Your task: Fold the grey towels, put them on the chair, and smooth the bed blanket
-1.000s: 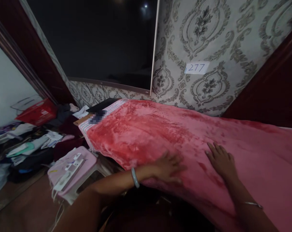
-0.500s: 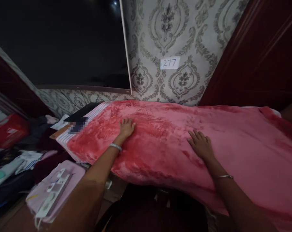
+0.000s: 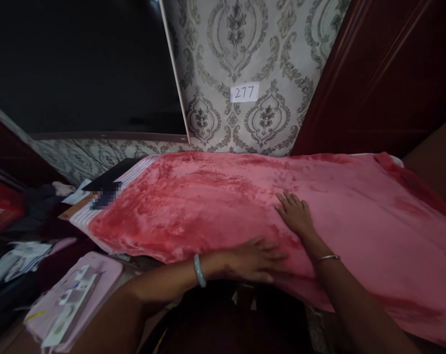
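Note:
A red and pink plush blanket (image 3: 208, 196) is spread over a long surface in front of me, with a striped cloth edge (image 3: 134, 173) showing at its left end. Near the front edge, my left hand (image 3: 257, 259) lies flat on the blanket, fingers spread and pointing right. My right hand (image 3: 293, 211) rests farther back on the pink part, palm down with its fingers apart. Neither hand holds anything. The left wrist carries a pale bangle (image 3: 199, 270), the right a thin metal one (image 3: 328, 257).
A pink stool (image 3: 110, 270) with a white power strip (image 3: 73, 307) stands at lower left, beside piled clothes (image 3: 19, 260) and a red bag (image 3: 3, 209). A large television (image 3: 86, 69) hangs on the patterned wall behind, near a paper marked 277 (image 3: 245, 92).
My left hand first reached left and away over the blanket, then swept back right to the front edge. My right hand stays flat on the blanket. The view has turned right.

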The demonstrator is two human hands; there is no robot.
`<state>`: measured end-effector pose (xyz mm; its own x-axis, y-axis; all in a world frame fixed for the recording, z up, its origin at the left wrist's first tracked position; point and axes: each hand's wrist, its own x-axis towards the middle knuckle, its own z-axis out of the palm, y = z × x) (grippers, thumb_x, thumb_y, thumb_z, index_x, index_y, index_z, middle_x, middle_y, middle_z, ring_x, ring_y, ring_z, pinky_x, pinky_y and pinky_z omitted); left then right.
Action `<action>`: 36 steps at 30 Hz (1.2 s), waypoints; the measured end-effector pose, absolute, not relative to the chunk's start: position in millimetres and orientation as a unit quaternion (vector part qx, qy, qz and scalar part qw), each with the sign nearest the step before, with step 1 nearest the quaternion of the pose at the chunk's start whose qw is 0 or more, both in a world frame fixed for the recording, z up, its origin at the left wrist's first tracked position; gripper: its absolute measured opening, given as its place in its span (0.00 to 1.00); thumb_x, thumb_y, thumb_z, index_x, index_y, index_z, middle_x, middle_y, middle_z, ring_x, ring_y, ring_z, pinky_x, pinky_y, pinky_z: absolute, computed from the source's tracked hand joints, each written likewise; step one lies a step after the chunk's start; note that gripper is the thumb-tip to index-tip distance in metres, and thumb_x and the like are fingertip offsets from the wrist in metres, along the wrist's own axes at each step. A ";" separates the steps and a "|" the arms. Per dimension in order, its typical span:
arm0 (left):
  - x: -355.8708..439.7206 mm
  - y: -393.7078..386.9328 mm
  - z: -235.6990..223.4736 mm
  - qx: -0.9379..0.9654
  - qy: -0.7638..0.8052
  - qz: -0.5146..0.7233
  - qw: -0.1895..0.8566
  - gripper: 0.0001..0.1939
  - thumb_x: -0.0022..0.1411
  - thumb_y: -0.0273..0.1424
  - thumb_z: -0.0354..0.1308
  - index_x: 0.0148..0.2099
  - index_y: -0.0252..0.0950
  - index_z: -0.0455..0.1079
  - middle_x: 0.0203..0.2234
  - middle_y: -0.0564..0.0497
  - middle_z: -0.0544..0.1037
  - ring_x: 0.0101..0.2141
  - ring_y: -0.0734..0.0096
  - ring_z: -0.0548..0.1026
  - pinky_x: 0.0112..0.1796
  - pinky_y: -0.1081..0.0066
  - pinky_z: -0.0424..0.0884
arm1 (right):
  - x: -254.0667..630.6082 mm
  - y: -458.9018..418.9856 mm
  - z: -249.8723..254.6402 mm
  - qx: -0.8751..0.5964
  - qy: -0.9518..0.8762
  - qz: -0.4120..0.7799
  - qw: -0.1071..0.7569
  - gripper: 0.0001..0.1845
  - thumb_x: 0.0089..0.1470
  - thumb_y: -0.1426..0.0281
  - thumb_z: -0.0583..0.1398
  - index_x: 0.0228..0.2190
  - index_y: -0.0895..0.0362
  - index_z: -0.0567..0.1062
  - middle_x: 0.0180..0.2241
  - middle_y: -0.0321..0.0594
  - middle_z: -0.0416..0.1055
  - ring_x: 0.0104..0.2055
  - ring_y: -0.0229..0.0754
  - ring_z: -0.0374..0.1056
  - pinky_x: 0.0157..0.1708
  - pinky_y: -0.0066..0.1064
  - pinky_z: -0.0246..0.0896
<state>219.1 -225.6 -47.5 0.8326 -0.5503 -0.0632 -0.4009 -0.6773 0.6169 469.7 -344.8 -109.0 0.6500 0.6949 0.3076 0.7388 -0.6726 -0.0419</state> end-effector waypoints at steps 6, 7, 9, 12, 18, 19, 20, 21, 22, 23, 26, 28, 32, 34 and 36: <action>202.3 -186.9 -23.7 0.786 -0.119 -0.118 0.596 0.31 0.71 0.51 0.52 0.65 0.36 0.71 0.50 0.39 0.82 0.48 0.56 0.82 0.55 0.54 0.74 | 468.4 -343.0 -106.6 -0.908 -0.391 -0.123 0.083 0.30 0.70 0.57 0.46 0.67 0.52 0.66 0.71 0.47 0.57 0.71 0.55 0.53 0.65 0.57 0.52; 210.5 -168.2 -20.3 0.814 -0.068 -0.033 0.576 0.32 0.69 0.53 0.54 0.64 0.36 0.73 0.53 0.38 0.81 0.51 0.55 0.80 0.57 0.54 0.73 | 467.7 -342.5 -105.7 -0.909 -0.390 -0.122 0.084 0.30 0.70 0.57 0.46 0.67 0.52 0.66 0.71 0.47 0.57 0.71 0.55 0.53 0.65 0.57 0.52; 230.3 -129.6 -17.2 0.871 0.010 0.113 0.479 0.32 0.69 0.54 0.52 0.63 0.36 0.73 0.61 0.38 0.76 0.61 0.53 0.73 0.64 0.53 0.64 | 466.4 -341.6 -103.4 -0.909 -0.389 -0.120 0.084 0.29 0.70 0.57 0.47 0.67 0.51 0.66 0.71 0.47 0.56 0.72 0.55 0.52 0.65 0.57 0.51; 252.3 -86.3 -24.5 0.947 0.151 0.138 0.249 0.33 0.71 0.48 0.52 0.71 0.37 0.63 0.71 0.38 0.61 0.71 0.50 0.55 0.69 0.46 0.51 | 464.4 -340.6 -99.4 -0.912 -0.386 -0.113 0.084 0.29 0.70 0.58 0.47 0.67 0.51 0.66 0.71 0.46 0.56 0.72 0.55 0.52 0.66 0.56 0.51; 250.8 -75.4 -54.3 0.971 0.235 0.051 0.006 0.33 0.74 0.44 0.45 0.76 0.41 0.52 0.74 0.40 0.52 0.73 0.46 0.49 0.69 0.40 0.47 | 462.6 -340.8 -95.7 -0.914 -0.385 -0.095 0.090 0.30 0.70 0.58 0.46 0.68 0.50 0.64 0.72 0.46 0.55 0.72 0.55 0.51 0.67 0.57 0.48; 249.7 -76.8 -56.0 0.971 0.232 0.050 0.001 0.33 0.74 0.44 0.45 0.76 0.41 0.52 0.74 0.41 0.52 0.73 0.46 0.49 0.68 0.40 0.47 | 463.3 -341.3 -95.5 -0.914 -0.385 -0.093 0.091 0.30 0.70 0.58 0.46 0.68 0.50 0.64 0.72 0.46 0.54 0.73 0.55 0.51 0.67 0.58 0.48; 249.2 -77.8 -56.7 0.972 0.232 0.049 -0.002 0.33 0.74 0.45 0.44 0.76 0.41 0.52 0.74 0.41 0.52 0.73 0.46 0.49 0.68 0.40 0.48 | 464.3 -341.9 -95.0 -0.914 -0.386 -0.089 0.091 0.30 0.70 0.58 0.47 0.68 0.51 0.64 0.72 0.46 0.54 0.73 0.55 0.50 0.67 0.58 0.47; 249.3 -78.3 -56.5 0.971 0.232 0.049 -0.003 0.33 0.74 0.45 0.44 0.76 0.41 0.53 0.74 0.41 0.52 0.73 0.46 0.49 0.68 0.40 0.48 | 465.2 -342.2 -93.7 -0.914 -0.385 -0.083 0.091 0.30 0.70 0.59 0.47 0.68 0.51 0.64 0.72 0.46 0.53 0.73 0.55 0.50 0.68 0.58 0.47; 249.7 -78.2 -56.0 0.971 0.232 0.049 -0.004 0.33 0.74 0.44 0.44 0.76 0.41 0.53 0.74 0.41 0.53 0.73 0.46 0.49 0.68 0.41 0.48 | 465.7 -341.8 -91.6 -0.916 -0.383 -0.075 0.092 0.30 0.69 0.59 0.48 0.68 0.51 0.63 0.72 0.46 0.53 0.73 0.55 0.49 0.68 0.58 0.46; 250.4 -77.7 -55.3 0.971 0.232 0.051 -0.005 0.33 0.74 0.44 0.44 0.76 0.41 0.53 0.74 0.42 0.53 0.73 0.46 0.49 0.68 0.41 0.48 | 465.2 -340.3 -88.4 -0.920 -0.375 -0.066 0.095 0.30 0.69 0.60 0.48 0.69 0.51 0.63 0.72 0.47 0.53 0.73 0.55 0.49 0.68 0.58 0.47; 252.1 -75.9 -53.8 0.971 0.230 0.060 -0.009 0.32 0.74 0.45 0.45 0.75 0.43 0.54 0.74 0.42 0.54 0.73 0.47 0.51 0.68 0.41 0.49 | 451.6 -325.4 -74.3 -0.932 -0.337 -0.054 0.121 0.32 0.69 0.60 0.48 0.70 0.53 0.60 0.72 0.51 0.53 0.73 0.59 0.49 0.66 0.61 0.50; 252.3 -75.4 -53.1 0.972 0.226 0.063 -0.011 0.32 0.74 0.45 0.45 0.75 0.43 0.55 0.74 0.42 0.55 0.72 0.46 0.52 0.68 0.41 0.50 | 429.7 -305.9 -64.8 -0.924 -0.354 -0.051 0.135 0.32 0.70 0.60 0.48 0.71 0.54 0.58 0.73 0.52 0.51 0.74 0.59 0.47 0.66 0.61 0.49; 251.7 -76.1 -51.3 0.973 0.224 0.062 -0.013 0.32 0.74 0.44 0.45 0.75 0.41 0.55 0.74 0.41 0.55 0.72 0.45 0.52 0.68 0.42 0.51 | 371.9 -261.8 -59.5 -0.844 -0.521 -0.007 0.130 0.33 0.71 0.58 0.49 0.72 0.52 0.56 0.74 0.48 0.46 0.75 0.54 0.43 0.70 0.56 0.42; 251.6 -76.4 -50.5 0.972 0.226 0.059 -0.015 0.32 0.74 0.43 0.45 0.75 0.41 0.55 0.74 0.41 0.54 0.72 0.46 0.52 0.68 0.42 0.50 | 353.4 -248.1 -62.6 -0.806 -0.579 0.007 0.121 0.34 0.71 0.55 0.49 0.72 0.51 0.55 0.74 0.44 0.47 0.76 0.52 0.41 0.72 0.56 0.37; 251.9 -76.3 -49.9 0.972 0.226 0.058 -0.016 0.32 0.74 0.43 0.45 0.75 0.41 0.55 0.74 0.42 0.54 0.72 0.46 0.51 0.68 0.42 0.50 | 351.7 -244.2 -65.0 -0.797 -0.594 0.013 0.112 0.34 0.71 0.52 0.49 0.72 0.49 0.55 0.74 0.41 0.47 0.76 0.50 0.39 0.73 0.54 0.33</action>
<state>251.9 -76.3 -49.9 0.8915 0.4367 0.1206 0.4404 -0.8978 -0.0046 351.7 -244.2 -65.0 0.2937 0.9493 0.1119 0.9435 -0.2692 -0.1930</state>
